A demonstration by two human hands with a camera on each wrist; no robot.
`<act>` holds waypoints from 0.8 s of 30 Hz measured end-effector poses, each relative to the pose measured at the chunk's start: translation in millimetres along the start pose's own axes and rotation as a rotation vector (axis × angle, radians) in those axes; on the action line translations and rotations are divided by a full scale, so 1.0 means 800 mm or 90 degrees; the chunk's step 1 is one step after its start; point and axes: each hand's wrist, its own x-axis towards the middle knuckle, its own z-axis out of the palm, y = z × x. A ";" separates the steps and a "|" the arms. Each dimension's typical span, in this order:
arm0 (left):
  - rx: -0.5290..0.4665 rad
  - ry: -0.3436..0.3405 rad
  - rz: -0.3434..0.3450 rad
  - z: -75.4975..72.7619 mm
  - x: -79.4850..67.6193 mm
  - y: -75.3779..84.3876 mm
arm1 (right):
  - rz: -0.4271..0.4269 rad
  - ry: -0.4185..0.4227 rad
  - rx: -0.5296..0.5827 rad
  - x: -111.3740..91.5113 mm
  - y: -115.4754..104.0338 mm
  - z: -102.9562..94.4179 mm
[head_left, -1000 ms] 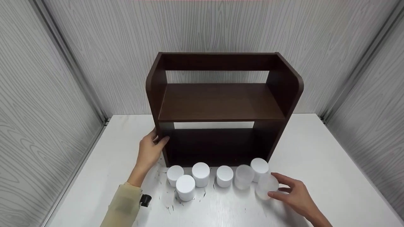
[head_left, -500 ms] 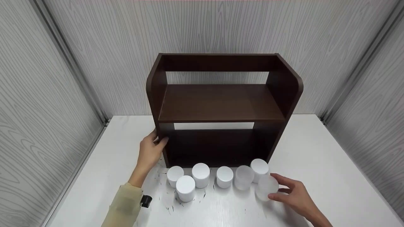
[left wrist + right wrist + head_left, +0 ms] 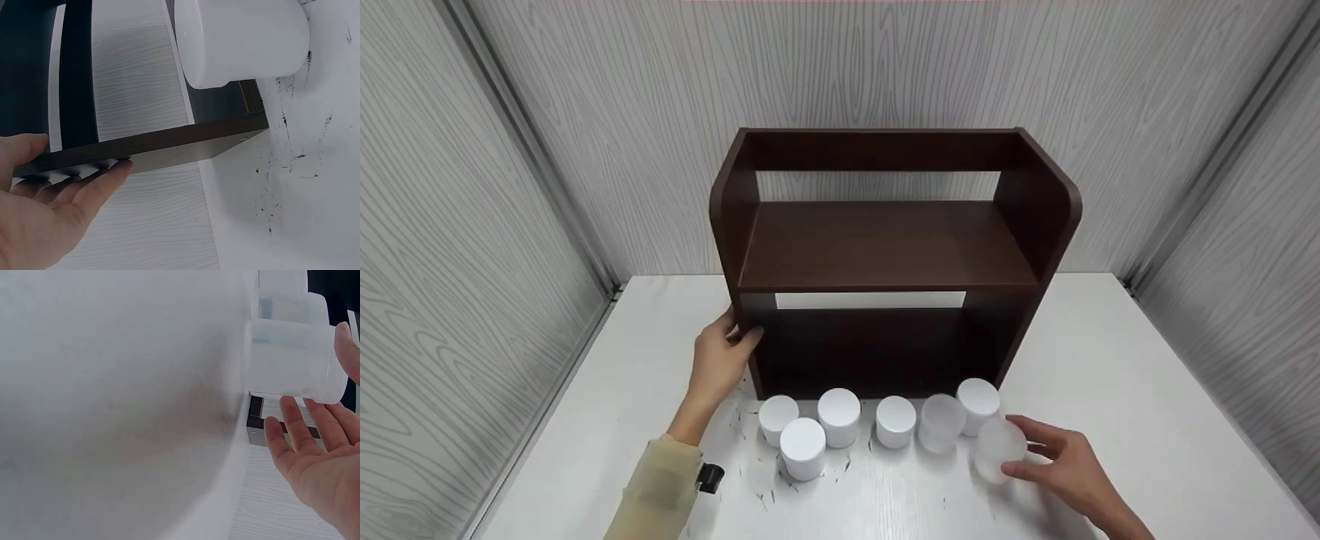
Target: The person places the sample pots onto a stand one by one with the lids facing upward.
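Note:
A dark brown two-tier shelf stands on the white table. My left hand grips its left side panel, thumb on the inner face and fingers behind the outer one. At the front right, my right hand holds a frosted translucent jar upright between thumb and fingers. In the right wrist view, the thumb and fingers lie on opposite sides of this jar. Another translucent jar and a white jar stand just left of it.
Several white jars, among them a front one and a lone middle one, stand along the shelf's front edge. Dark scuff marks spot the table near them. Grey wood-grain panels enclose the table at the back and sides.
The translucent jar in my right hand has shifted slightly to the right and toward me. My left hand keeps its grip on the shelf panel.

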 end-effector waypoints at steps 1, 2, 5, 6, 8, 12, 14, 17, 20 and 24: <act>0.001 0.001 0.001 0.000 0.000 0.000 | 0.004 0.001 -0.004 -0.001 -0.002 -0.001; 0.002 0.003 0.001 0.000 0.000 0.000 | 0.011 0.002 -0.006 -0.001 -0.005 -0.002; 0.002 0.005 0.003 0.001 0.001 -0.001 | 0.030 0.005 -0.018 -0.004 -0.015 -0.006; -0.001 0.006 0.003 0.001 0.001 -0.001 | 0.035 0.006 -0.020 -0.005 -0.018 -0.007; -0.004 0.007 0.005 0.000 0.001 -0.002 | 0.040 0.010 -0.021 -0.006 -0.027 -0.010; -0.003 0.007 0.011 0.000 0.000 -0.001 | 0.037 0.011 -0.003 -0.006 -0.048 -0.015; 0.001 0.006 0.015 0.000 0.000 0.000 | 0.035 0.009 0.009 -0.006 -0.059 -0.016; 0.003 0.003 0.015 0.000 0.000 0.001 | 0.035 0.004 0.025 -0.004 -0.077 -0.018; 0.000 0.003 0.008 0.000 0.000 0.001 | 0.028 0.000 0.029 -0.001 -0.094 -0.019; -0.006 0.006 0.004 -0.001 -0.001 0.001 | -0.002 -0.003 0.031 0.007 -0.116 -0.019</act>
